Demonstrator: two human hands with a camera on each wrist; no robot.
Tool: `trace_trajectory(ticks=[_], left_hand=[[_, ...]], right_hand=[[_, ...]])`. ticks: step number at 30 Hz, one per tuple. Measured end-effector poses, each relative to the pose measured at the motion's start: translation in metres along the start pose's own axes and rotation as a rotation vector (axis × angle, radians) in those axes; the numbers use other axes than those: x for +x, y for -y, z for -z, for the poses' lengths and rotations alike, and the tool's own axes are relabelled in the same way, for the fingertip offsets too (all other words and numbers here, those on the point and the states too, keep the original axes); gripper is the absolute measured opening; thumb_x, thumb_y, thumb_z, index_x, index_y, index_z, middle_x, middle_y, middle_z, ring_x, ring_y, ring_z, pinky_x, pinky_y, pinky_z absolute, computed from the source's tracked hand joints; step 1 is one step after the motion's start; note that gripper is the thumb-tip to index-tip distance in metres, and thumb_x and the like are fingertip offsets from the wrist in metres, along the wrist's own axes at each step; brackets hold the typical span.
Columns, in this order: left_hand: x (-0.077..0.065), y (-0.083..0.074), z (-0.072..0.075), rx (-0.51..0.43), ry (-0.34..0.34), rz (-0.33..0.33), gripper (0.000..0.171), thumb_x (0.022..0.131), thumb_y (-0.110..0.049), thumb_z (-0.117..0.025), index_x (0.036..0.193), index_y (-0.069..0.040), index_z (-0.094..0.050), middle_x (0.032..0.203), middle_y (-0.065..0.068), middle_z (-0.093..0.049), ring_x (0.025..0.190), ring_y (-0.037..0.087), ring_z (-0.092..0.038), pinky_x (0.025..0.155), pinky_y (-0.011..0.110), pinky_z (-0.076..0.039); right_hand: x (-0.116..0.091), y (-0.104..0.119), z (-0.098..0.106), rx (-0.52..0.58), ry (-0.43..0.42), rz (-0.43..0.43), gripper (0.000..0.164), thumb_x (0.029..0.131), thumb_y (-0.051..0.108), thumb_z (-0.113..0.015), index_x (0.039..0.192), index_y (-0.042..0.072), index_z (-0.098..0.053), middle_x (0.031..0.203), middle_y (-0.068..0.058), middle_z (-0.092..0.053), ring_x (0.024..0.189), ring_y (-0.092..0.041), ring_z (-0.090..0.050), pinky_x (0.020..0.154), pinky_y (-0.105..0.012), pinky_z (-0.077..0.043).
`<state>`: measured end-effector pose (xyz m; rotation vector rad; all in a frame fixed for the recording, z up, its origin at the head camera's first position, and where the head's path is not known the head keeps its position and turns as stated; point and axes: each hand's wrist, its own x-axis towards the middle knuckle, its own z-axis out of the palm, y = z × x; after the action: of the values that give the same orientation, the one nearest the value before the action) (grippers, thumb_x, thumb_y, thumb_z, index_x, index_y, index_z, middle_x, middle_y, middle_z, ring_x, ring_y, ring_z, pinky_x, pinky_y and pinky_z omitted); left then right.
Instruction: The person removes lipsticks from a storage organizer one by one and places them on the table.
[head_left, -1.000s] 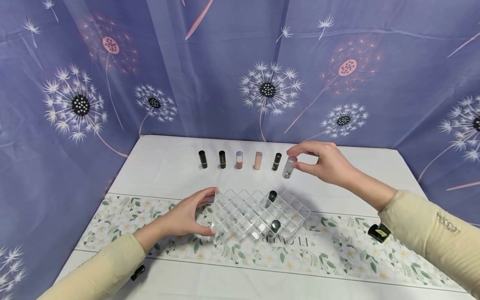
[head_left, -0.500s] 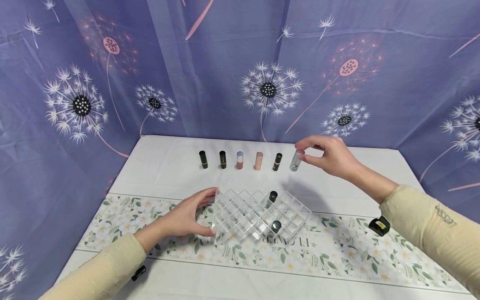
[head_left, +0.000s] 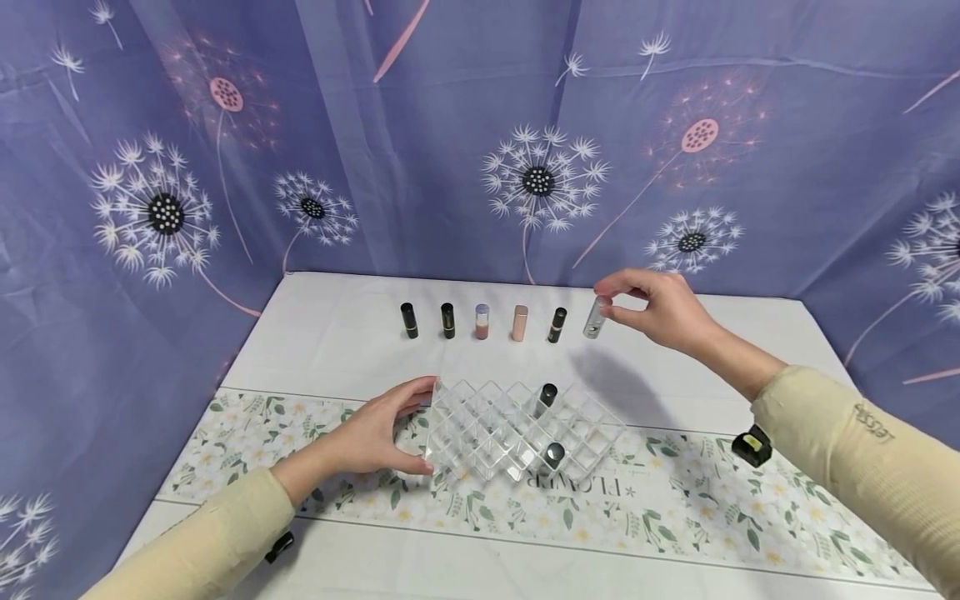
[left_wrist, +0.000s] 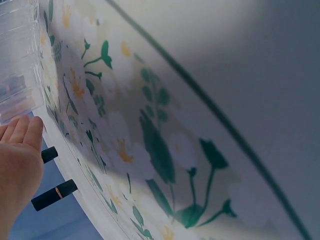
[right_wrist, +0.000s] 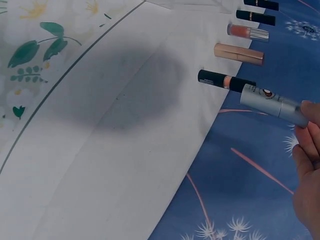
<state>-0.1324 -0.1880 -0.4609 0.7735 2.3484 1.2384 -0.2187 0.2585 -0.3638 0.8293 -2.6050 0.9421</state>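
- My right hand (head_left: 663, 308): thumb and fingertips pinch the top end of a silver lipstick (head_left: 594, 319); the lipstick hangs below and to the left of my fingertips, slightly tilted, its lower end toward the table (head_left: 337, 333). Whether that end touches the tabletop, I cannot tell.
- Left of my right hand, one row of five lipsticks, nearest first: a black lipstick with a pale band (head_left: 557, 325), just beside the silver one; a rose-gold lipstick (head_left: 519, 323); a clear and pink lipstick with a bluish cap (head_left: 482, 322); two black lipsticks (head_left: 447, 321), the farthest from that hand.
- My left hand (head_left: 371, 437): thumb and fingers spread wide apart, tips at the two corners of the near end of a clear plastic organizer (head_left: 487, 429).
- Right of my left hand: the organizer itself, divided into diamond compartments; two dark-capped lipsticks (head_left: 554, 454) stand inside, toward the end away from this hand.
- Under my left hand: a flowered strip (head_left: 247, 433) across the white table.
- Beyond both hands: a purple-blue curtain (head_left: 420, 183) with dandelions.
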Motion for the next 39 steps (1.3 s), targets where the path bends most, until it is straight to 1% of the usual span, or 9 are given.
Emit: trace_trajectory(ticks=[18,19,25,26,28,30,35,37,39], left_hand=[[-0.002,0.000,0.001,-0.001,0.006,0.003,0.123,0.074,-0.032,-0.101,0.170,-0.012,-0.027,0.169,0.011,-0.039,0.153,0.034,-0.044,0.127,0.049,-0.036],[-0.002,-0.001,0.001,-0.001,0.007,0.004,0.123,0.074,-0.033,-0.101,0.170,-0.012,-0.027,0.169,0.011,-0.039,0.153,0.035,-0.044,0.127,0.049,-0.036],[-0.004,-0.003,0.002,-0.005,0.011,0.022,0.125,0.073,-0.038,-0.100,0.170,-0.012,-0.026,0.170,0.010,-0.038,0.153,0.034,-0.044,0.127,0.049,-0.036],[-0.004,-0.003,0.002,-0.006,0.011,0.023,0.124,0.074,-0.038,-0.100,0.170,-0.012,-0.027,0.170,0.010,-0.038,0.153,0.034,-0.044,0.127,0.048,-0.036],[-0.004,-0.003,0.002,-0.008,0.010,0.024,0.124,0.074,-0.037,-0.100,0.170,-0.011,-0.027,0.169,0.011,-0.039,0.152,0.034,-0.044,0.127,0.048,-0.037],[-0.004,-0.003,0.002,-0.008,0.009,0.022,0.124,0.074,-0.036,-0.101,0.170,-0.011,-0.027,0.169,0.011,-0.039,0.152,0.034,-0.044,0.127,0.048,-0.037],[-0.004,-0.003,0.002,-0.007,0.008,0.020,0.122,0.074,-0.030,-0.101,0.170,-0.011,-0.027,0.169,0.011,-0.039,0.152,0.035,-0.044,0.127,0.049,-0.037],[-0.003,-0.002,0.002,-0.004,0.008,0.020,0.122,0.075,-0.030,-0.101,0.170,-0.011,-0.026,0.169,0.011,-0.039,0.152,0.035,-0.044,0.127,0.049,-0.037],[-0.003,-0.002,0.002,-0.001,0.007,0.022,0.122,0.075,-0.030,-0.101,0.170,-0.011,-0.026,0.169,0.011,-0.039,0.152,0.035,-0.044,0.127,0.049,-0.037]], right_hand=[[-0.004,-0.025,-0.023,-0.008,0.000,-0.085,0.024,0.092,0.005,-0.085,0.115,0.008,-0.079,0.109,-0.008,-0.081,0.103,-0.031,-0.076,0.095,-0.002,-0.045],[-0.004,-0.025,-0.024,-0.008,0.002,-0.092,0.024,0.092,0.005,-0.085,0.115,0.008,-0.079,0.109,-0.008,-0.081,0.104,-0.031,-0.076,0.096,-0.007,-0.049],[-0.007,-0.033,-0.031,0.000,0.009,-0.132,0.023,0.093,0.005,-0.083,0.116,0.007,-0.079,0.111,-0.010,-0.081,0.106,-0.031,-0.076,0.098,-0.021,-0.057],[-0.008,-0.035,-0.032,0.001,0.009,-0.137,0.023,0.093,0.005,-0.083,0.116,0.008,-0.079,0.111,-0.009,-0.081,0.106,-0.031,-0.076,0.098,-0.020,-0.056],[-0.009,-0.037,-0.034,0.002,0.008,-0.145,0.022,0.094,0.005,-0.082,0.116,0.008,-0.079,0.109,-0.009,-0.081,0.105,-0.031,-0.076,0.099,-0.032,-0.059],[-0.009,-0.039,-0.036,0.005,0.008,-0.151,0.022,0.094,0.005,-0.082,0.115,0.008,-0.079,0.109,-0.008,-0.081,0.104,-0.030,-0.076,0.100,-0.036,-0.059],[-0.010,-0.042,-0.042,0.008,0.004,-0.153,0.023,0.093,0.003,-0.083,0.115,0.007,-0.078,0.108,-0.008,-0.081,0.102,-0.029,-0.077,0.098,-0.017,-0.055],[-0.010,-0.043,-0.044,0.007,0.000,-0.153,0.023,0.092,0.002,-0.083,0.114,0.005,-0.078,0.107,-0.009,-0.081,0.102,-0.030,-0.076,0.099,-0.019,-0.056],[-0.010,-0.043,-0.045,0.005,-0.002,-0.153,0.023,0.092,0.001,-0.082,0.114,0.005,-0.078,0.106,-0.010,-0.081,0.101,-0.031,-0.076,0.101,-0.029,-0.059]])
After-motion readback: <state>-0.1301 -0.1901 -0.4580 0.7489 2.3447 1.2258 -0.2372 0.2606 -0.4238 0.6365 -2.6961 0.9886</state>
